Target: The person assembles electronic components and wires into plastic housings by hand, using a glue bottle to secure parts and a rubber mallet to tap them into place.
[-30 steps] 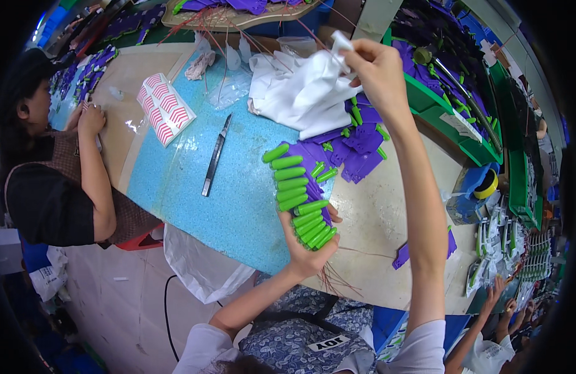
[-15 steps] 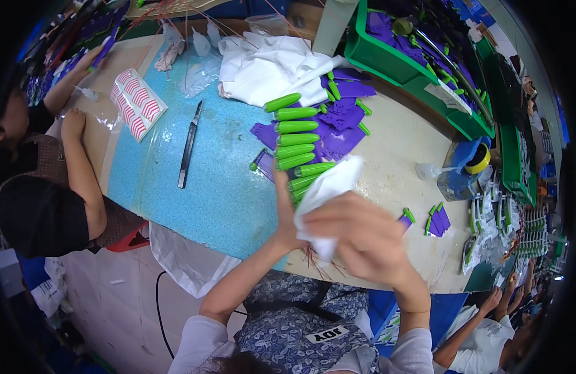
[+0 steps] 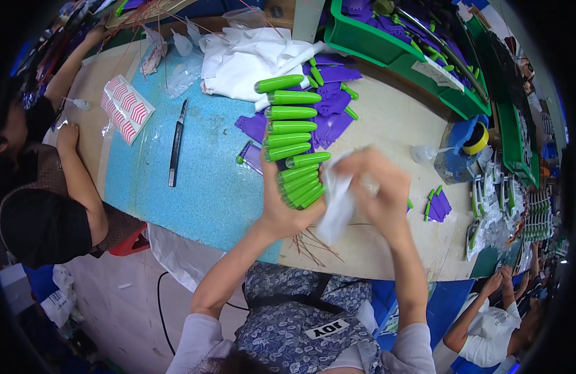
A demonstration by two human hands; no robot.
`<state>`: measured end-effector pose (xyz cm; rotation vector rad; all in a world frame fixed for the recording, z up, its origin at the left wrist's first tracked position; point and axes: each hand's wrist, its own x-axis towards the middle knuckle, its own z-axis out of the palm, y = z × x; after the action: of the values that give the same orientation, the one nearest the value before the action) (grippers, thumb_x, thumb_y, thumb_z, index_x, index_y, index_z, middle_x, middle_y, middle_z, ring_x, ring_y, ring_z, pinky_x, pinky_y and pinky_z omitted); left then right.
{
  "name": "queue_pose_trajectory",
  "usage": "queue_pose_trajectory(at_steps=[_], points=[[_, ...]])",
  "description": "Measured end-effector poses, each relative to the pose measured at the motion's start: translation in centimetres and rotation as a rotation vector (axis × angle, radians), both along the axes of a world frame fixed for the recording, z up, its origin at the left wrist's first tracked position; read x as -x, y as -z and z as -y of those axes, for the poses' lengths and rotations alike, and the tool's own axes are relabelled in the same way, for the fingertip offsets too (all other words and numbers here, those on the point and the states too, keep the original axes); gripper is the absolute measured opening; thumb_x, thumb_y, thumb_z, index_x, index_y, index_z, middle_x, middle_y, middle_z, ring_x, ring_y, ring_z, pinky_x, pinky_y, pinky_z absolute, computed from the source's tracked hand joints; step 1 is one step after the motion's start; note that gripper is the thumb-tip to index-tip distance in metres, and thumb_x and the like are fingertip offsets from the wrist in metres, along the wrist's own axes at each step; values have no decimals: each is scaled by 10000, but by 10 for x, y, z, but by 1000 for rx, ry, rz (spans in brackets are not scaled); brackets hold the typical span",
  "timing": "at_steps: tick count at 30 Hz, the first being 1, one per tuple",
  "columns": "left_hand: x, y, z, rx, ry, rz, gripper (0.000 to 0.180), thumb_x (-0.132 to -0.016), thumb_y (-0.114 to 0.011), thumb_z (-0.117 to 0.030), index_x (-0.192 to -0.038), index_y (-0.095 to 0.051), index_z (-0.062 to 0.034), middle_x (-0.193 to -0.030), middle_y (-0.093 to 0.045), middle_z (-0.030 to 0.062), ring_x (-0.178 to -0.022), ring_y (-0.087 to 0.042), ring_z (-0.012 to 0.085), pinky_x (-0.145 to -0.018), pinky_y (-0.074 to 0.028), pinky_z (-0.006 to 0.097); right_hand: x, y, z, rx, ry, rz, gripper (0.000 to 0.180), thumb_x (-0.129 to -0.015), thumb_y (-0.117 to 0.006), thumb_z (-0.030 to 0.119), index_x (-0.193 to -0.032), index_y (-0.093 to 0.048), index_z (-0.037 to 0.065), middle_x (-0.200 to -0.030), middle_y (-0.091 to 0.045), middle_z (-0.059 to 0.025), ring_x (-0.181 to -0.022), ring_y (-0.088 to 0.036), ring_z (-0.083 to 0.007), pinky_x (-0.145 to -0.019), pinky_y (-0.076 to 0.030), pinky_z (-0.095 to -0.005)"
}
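Observation:
My left hand (image 3: 285, 209) is wrapped round a fanned row of several bright green, rounded handles (image 3: 292, 128); their far ends point up and right over the bench. In my right hand (image 3: 380, 187), smeared by motion, a white cloth (image 3: 336, 212) hangs beside the lower handles. Whether the cloth touches them I cannot tell. Behind the row lie flat purple pieces with green ends (image 3: 337, 112). A larger heap of white cloth (image 3: 250, 65) rests at the back of the bench. To the left, a slim dark craft knife (image 3: 176, 149) lies on the blue mat (image 3: 207, 162).
A green bin (image 3: 387, 59) of purple and green pieces stands at the back right. Nearby are a small squeeze bottle (image 3: 423, 153), a yellow tape roll (image 3: 476, 138) and a small purple-green stack (image 3: 437, 204). Thin reddish wires (image 3: 316, 246) lie near the front edge. Another person's arm (image 3: 82, 165) rests at left.
The cloth and my right hand have moved right, off the lower green handles, uncovering them. The whole view has shifted slightly.

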<state>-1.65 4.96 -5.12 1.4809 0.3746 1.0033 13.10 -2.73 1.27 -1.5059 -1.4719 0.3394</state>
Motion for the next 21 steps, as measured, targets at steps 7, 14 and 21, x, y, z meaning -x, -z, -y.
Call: queue_pose_trajectory(at_steps=[7, 14, 21], points=[[11, 26, -9, -649, 14, -480, 1013, -716, -744, 25, -1459, -70, -116, -1158, -502, 109, -997, -587, 198, -841, -514, 315, 27, -10, 7, -100, -246, -247, 157, -694, -615, -119, -803, -668, -19, -869, -680, -126, -787, -669, -257, -718, -529, -314], [12, 19, -5, -283, -9, -19, 952, -652, -632, 45, -1440, -97, 40, -1207, -466, 180, -996, -600, 264, -906, -481, 383, -47, 24, -5, 98, 451, 248, 288, -668, -609, -19, -940, -693, 24, -1032, -669, -105, -989, -566, -242, -893, -426, -321], [14, 25, 1, -528, -27, -170, 1036, -617, -715, -25, -1467, -124, 23, -1264, -461, 192, -1115, -492, 353, -983, -366, 455, 11, -34, -6, -101, -237, -439, 653, -640, -579, 35, -1274, -481, -86, -1238, -572, -213, -1163, -511, -305, -1029, -343, -403]])
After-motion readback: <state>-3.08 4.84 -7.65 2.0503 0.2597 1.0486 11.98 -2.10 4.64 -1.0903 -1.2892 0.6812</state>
